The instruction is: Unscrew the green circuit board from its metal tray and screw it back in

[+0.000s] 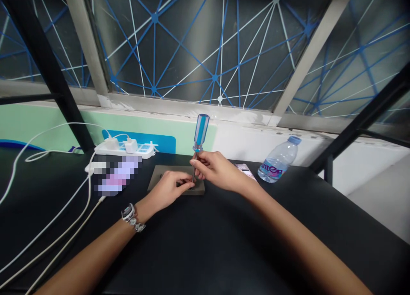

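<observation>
A screwdriver with a clear blue handle (201, 130) stands upright, tip down on a flat grey-brown block (160, 175) on the black table (208, 239). My right hand (216, 169) pinches the metal shaft low down, just under the handle. My left hand (169, 188), a watch on its wrist, rests on the block with fingers curled close to the screwdriver tip; whatever sits between those fingers is hidden.
A white power strip (124, 149) with chargers and white cables (48, 239) lies at the left. A blurred-out object (115, 173) sits beside the block. A plastic water bottle (277, 160) lies at the right, a small phone-like item (244, 169) near it. Windows stand behind.
</observation>
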### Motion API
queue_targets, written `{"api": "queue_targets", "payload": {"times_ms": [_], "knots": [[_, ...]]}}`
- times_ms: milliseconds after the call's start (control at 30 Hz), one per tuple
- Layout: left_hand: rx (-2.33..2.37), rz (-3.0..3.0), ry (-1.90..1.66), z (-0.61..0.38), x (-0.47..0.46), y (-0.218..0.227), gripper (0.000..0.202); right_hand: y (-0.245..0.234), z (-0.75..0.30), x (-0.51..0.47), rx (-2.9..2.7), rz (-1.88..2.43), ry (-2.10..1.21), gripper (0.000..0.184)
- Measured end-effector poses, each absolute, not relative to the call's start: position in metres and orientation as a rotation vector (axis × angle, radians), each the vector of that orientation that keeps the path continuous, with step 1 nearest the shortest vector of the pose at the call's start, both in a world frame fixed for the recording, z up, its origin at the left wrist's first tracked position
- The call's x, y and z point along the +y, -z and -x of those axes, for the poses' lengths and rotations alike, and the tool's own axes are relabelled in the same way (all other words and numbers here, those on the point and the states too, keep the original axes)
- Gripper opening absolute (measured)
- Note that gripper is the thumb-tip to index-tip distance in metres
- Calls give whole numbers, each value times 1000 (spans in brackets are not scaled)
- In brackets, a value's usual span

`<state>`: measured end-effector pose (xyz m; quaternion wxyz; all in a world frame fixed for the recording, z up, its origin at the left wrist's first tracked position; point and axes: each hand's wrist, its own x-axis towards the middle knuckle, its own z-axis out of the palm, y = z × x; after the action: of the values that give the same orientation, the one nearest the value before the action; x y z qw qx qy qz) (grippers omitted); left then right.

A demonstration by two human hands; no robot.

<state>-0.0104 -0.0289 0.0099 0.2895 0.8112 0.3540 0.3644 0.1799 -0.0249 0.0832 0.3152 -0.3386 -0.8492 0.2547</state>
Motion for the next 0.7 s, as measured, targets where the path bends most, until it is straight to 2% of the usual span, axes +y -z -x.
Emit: {"api": "queue_targets", "payload": {"times_ms": [333,433,533,700], "knots": [[943,-2143,-942,9,-34,-14,24,-78,-180,-19,-2196,887,-682,20],[925,-2080,-973,10,-33,-14,22,-65,-177,-19,-2148,862,-826,16],[927,-2056,-981,10,-31,-12,20,-53,-174,-20,-2051,825,-1012,20],[907,-2101,-996,9,-31,-12,19,-44,-172,-21,-1883,821,-1125,23]]}}
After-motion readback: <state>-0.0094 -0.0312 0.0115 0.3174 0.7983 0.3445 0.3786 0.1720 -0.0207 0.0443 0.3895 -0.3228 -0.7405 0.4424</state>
